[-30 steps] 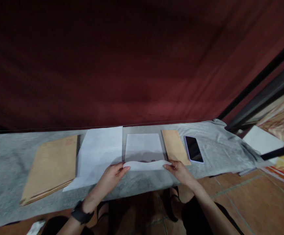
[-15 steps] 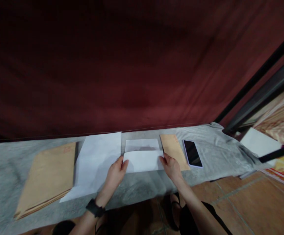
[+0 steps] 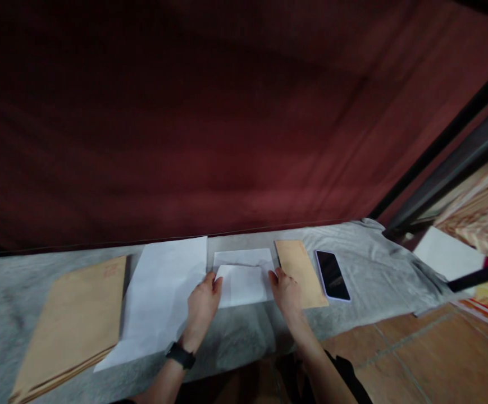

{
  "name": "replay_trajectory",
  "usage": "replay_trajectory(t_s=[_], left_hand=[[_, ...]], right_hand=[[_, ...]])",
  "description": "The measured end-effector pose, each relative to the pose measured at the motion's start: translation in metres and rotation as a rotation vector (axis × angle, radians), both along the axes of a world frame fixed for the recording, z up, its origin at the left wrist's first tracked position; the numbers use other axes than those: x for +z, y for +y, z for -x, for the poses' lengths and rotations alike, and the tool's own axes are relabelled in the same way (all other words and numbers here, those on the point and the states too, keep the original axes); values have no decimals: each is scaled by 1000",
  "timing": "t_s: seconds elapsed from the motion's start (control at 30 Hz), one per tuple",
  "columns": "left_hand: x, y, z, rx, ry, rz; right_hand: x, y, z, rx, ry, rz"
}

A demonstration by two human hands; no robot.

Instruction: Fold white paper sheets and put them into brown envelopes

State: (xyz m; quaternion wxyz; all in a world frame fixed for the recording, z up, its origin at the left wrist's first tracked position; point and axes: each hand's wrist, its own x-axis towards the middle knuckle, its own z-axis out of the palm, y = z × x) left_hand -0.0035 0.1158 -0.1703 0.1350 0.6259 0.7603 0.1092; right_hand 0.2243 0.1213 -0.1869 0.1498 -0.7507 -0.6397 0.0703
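A white sheet of paper (image 3: pixel 244 289) lies in front of me with its near part folded up over the far part, whose plain strip shows beyond the fold's edge. My left hand (image 3: pixel 204 300) pinches the left side of this flap between thumb and fingers. At the opposite side my right hand (image 3: pixel 286 293) is closed on the paper's right edge, its fingertips partly hidden. Left of my left hand lies a larger stack or sheet of white paper (image 3: pixel 168 286). A brown envelope (image 3: pixel 302 275) rests just beyond my right hand.
Several brown envelopes (image 3: pixel 75 320) are stacked at the far left. A phone (image 3: pixel 332 275) with a pale purple case lies right of the single envelope. Grey cloth (image 3: pixel 378 275) covers the narrow surface, with a dark red curtain (image 3: pixel 227 140) behind and a tiled floor (image 3: pixel 416 342) below.
The flap's upper edge looks narrower and uneven now, dipping on the right. Both hands stay at the paper's sides, slightly closer together. The view has tilted slightly, shifting everything lower.
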Motion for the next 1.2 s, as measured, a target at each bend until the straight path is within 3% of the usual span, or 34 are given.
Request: replay_trajectory(t_s=[0.23,0.47,0.6,0.83,1.2], left_hand=[[2,7,-4,13,12,41],[-3,0,-7,3,-24,92],[3,-5,-14,59,75,81],[13,-3,-14,98,117,79],[4,-3,-12,108,213,1]], right_hand=[[-6,7,-7,-39,218,1],[-6,-1,-17,28,191,69],[-5,0,-12,15,153,69],[-9,11,-12,60,317,7],[-3,0,-1,19,-68,125]])
